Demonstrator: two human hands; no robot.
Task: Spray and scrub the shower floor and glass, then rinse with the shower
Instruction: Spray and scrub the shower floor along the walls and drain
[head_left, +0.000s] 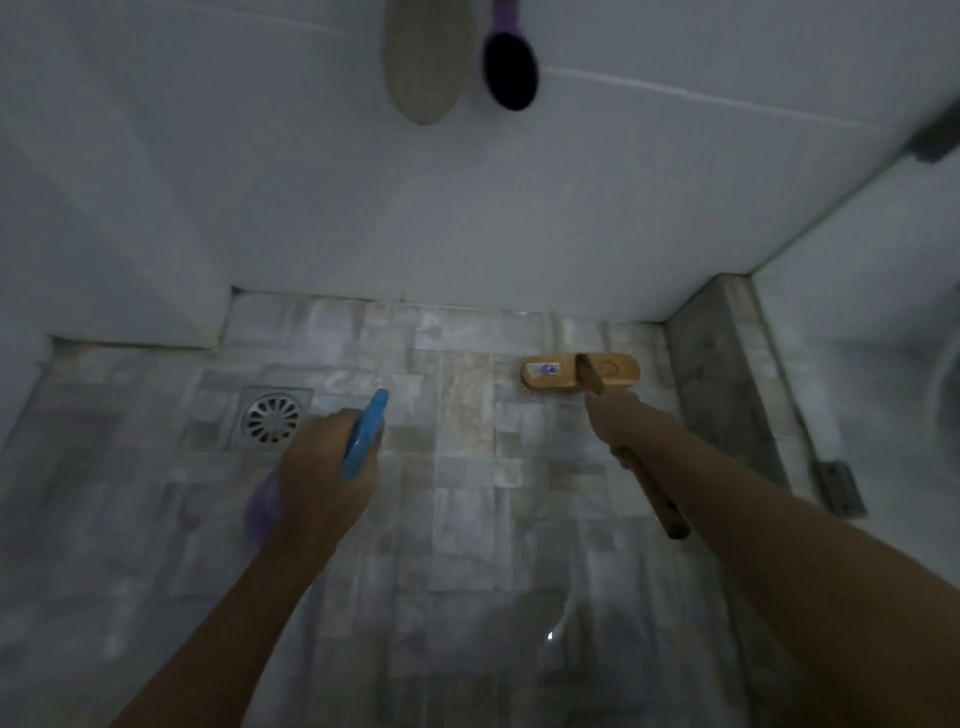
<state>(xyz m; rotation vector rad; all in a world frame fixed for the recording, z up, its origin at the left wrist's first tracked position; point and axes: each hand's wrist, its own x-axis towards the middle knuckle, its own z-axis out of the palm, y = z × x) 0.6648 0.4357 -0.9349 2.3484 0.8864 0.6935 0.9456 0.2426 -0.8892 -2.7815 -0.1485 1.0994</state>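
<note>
The left hand (322, 467) has its grip closed round a spray bottle (363, 436), its blue trigger head pointing forward over the floor and a purple body showing below the fist. The right hand (615, 421) is wrapped tight round the wooden handle of a scrub brush (579, 371), whose wooden head lies bristles-down on the tiles near the far wall, just beside the raised stone kerb (711, 374) on the right.

The shower floor (467, 519) is laid in pale grey and beige marbled tiles of mixed sizes, with a wet gleam in the near part. A round metal drain (274, 418) in a square frame sits just left of the left hand. The white wall (467, 208) rises behind and steps forward at the left corner. The glass (857, 260) stands on the kerb at the right, with a dark metal bracket (841, 488) at its foot. Two back brushes hang on the wall above, one beige (423, 62) and one purple (511, 67). The light is dim and the picture is blurred.
</note>
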